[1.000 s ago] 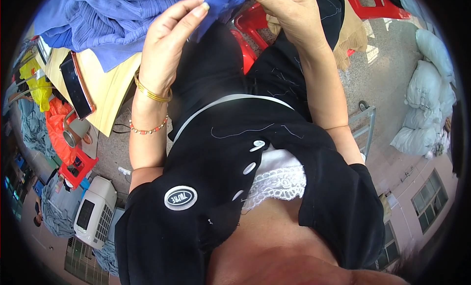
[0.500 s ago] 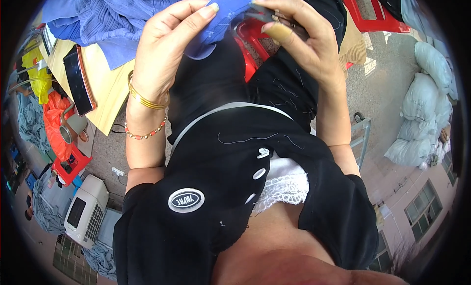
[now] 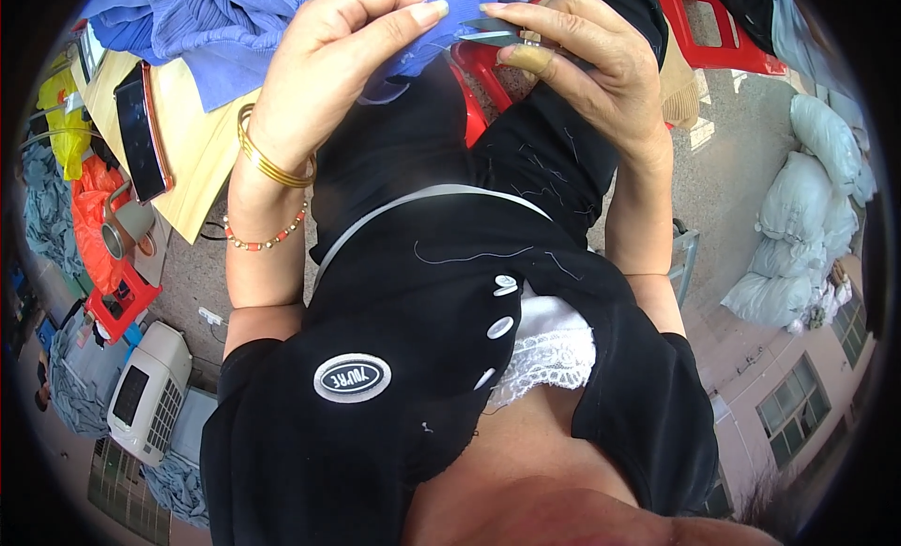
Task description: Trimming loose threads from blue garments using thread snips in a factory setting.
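Between the thumb and fingers of my left hand (image 3: pixel 328 62) an edge of a blue garment (image 3: pixel 253 25) is pinched at the top middle, pulled out flat as a small flap. My right hand (image 3: pixel 601 72) grips thread snips (image 3: pixel 488 35), whose grey blades point left at the flap, very close to it. Yellowish tape (image 3: pixel 527 59) wraps the right thumb. The rest of the garment, ribbed in places, spreads to the upper left. Part of the snips is hidden inside the right hand.
A phone (image 3: pixel 144 138) lies on a pale wooden board (image 3: pixel 192 123) at the left. A red stool (image 3: pixel 718 30) stands at the upper right, and stuffed white sacks (image 3: pixel 788 203) are piled at far right. Loose threads cling to my black trousers (image 3: pixel 535 152).
Both hands have shifted slightly, and the pinched flap sits a little farther right. The snips' blades, blurred before, now show clearly beside the cloth.
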### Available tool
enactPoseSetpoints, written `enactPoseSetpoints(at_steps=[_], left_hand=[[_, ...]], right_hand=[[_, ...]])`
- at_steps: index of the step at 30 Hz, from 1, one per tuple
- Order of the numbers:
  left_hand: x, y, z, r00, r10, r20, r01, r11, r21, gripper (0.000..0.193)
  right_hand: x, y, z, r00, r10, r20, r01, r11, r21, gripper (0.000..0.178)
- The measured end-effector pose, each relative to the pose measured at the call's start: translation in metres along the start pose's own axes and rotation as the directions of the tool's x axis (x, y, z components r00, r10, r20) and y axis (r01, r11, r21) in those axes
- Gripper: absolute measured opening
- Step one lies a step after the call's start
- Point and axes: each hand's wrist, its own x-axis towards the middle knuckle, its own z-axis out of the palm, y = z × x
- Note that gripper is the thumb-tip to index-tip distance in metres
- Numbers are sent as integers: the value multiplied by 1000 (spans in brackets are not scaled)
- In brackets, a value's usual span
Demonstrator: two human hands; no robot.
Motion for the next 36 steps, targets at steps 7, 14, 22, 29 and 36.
enactPoseSetpoints(at_steps=[7, 14, 22, 29, 36], left_hand=[[1, -3, 0, 997, 74, 35, -77, 993, 93, 22], [2, 2, -3, 993, -39, 114, 33, 998, 53, 24], [2, -12, -3, 997, -9, -72, -5, 981, -194, 23], [6, -14, 2, 991, -9, -132, -25, 967, -254, 23], [8, -15, 2, 993, 2, -122, -37, 957, -287, 24]], right_hand=[[0, 5, 2, 999, -28, 42, 26, 998, 54, 34], [-3, 9, 1, 999, -37, 28, 32, 986, 161, 28], [-15, 27, 14, 977, -203, -64, 203, 979, -7, 41], [-22, 23, 25, 979, -141, -146, 134, 989, -59, 39], [-23, 20, 27, 979, -128, -157, 110, 987, -118, 39]])
